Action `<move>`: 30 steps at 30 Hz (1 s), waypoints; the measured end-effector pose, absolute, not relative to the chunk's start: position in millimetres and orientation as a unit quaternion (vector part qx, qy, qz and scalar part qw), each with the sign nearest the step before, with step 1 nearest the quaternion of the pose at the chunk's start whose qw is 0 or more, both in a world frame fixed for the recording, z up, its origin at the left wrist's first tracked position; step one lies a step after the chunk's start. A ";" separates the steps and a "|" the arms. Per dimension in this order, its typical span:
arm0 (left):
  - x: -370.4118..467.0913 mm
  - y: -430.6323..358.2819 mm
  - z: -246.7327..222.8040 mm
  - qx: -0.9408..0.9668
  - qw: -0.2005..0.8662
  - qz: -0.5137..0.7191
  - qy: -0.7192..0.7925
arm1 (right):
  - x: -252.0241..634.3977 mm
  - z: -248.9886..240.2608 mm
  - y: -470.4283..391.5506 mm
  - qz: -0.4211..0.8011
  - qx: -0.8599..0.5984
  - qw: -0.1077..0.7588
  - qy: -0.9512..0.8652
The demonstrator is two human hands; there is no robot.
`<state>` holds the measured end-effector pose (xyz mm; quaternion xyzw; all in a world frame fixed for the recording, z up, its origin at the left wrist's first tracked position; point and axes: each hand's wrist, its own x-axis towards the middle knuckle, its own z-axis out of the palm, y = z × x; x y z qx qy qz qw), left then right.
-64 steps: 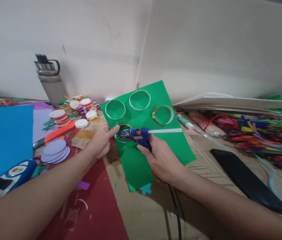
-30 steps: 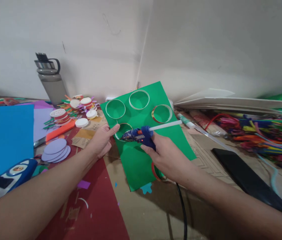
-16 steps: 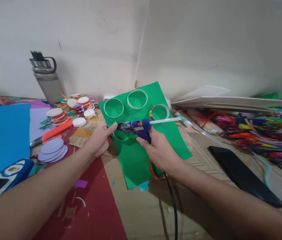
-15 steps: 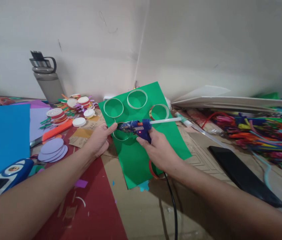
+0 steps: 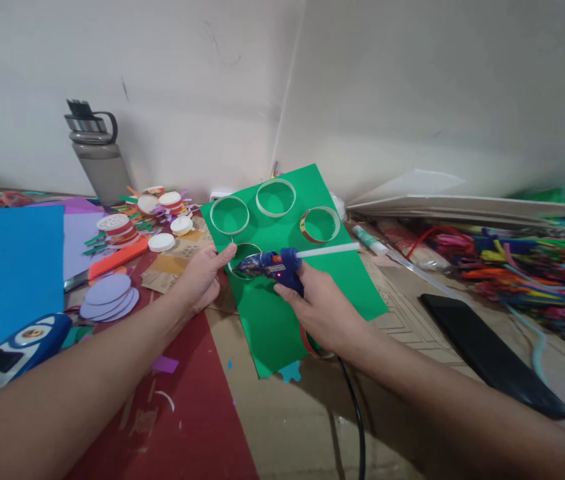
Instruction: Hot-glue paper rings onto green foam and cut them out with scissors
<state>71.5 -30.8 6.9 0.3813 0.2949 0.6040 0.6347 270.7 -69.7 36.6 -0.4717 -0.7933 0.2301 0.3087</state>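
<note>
The blue plastic glue gun (image 5: 285, 270) has just dipped: half a second ago its tip was up by the left thumb, and now it is lower, inside a thin white round ring (image 5: 232, 268). So it now points at another bit of that ring. I cannot tell if it touches.

The right hand (image 5: 325, 303) has its fingers wrapped round the gun's handle. The left hand (image 5: 202, 277) pinches the edge of the green flat sheet (image 5: 272, 320) beside that ring, thumb on top. I cannot tell if it pinches the ring too.

From the sheet's middle, that ring is at 9 o'clock. More rings are at 10, 12 and 2 o'clock, and a red one at 5 is partly hidden by the right hand. A long white glue stick (image 5: 329, 250) pokes out of the gun's back, towards 3.

Further out on the cardboard-covered bench (image 5: 287, 433), pale purple paper discs (image 5: 107, 290) lie at 9 o'clock, a grey see-through bottle (image 5: 99, 163) stands at 10, and a flat black phone-like thing (image 5: 492, 353) lies at 4.
</note>
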 end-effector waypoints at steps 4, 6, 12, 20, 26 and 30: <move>72.1 -31.5 8.7 0.379 0.639 0.602 0.293 | 274.1 42.2 -73.0 0.213 -0.470 0.302 -0.801; 72.7 -32.1 9.2 0.380 0.640 0.603 0.287 | 274.1 42.7 -72.3 0.211 -0.472 0.297 -0.803; 72.2 -31.7 6.3 0.402 0.647 0.587 0.273 | 269.6 36.9 -64.5 0.223 -0.472 0.321 -0.790; 70.0 -31.8 6.7 0.412 0.644 0.579 0.284 | 271.9 38.1 -64.3 0.241 -0.483 0.351 -0.765; 69.6 -29.4 4.7 0.402 0.642 0.588 0.283 | 273.0 41.0 -67.2 0.239 -0.480 0.304 -0.787; 70.5 -31.4 5.7 0.404 0.644 0.583 0.286 | 269.4 40.0 -64.7 0.237 -0.483 0.313 -0.783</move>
